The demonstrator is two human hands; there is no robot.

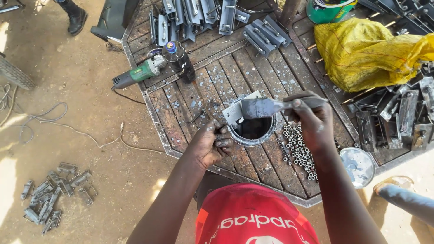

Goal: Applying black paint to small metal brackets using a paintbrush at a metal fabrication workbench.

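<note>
A small gray metal piece sits over a round paint can on the bench, pinched in the left hand fingers, while the right hand grips a paintbrush (probably wet with gray paint) touching it, with little nuts beside the can.

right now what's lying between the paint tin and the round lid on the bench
A heap of small metal nuts lies on the bench between the paint tin and the round lid, seen in the head view.
</note>
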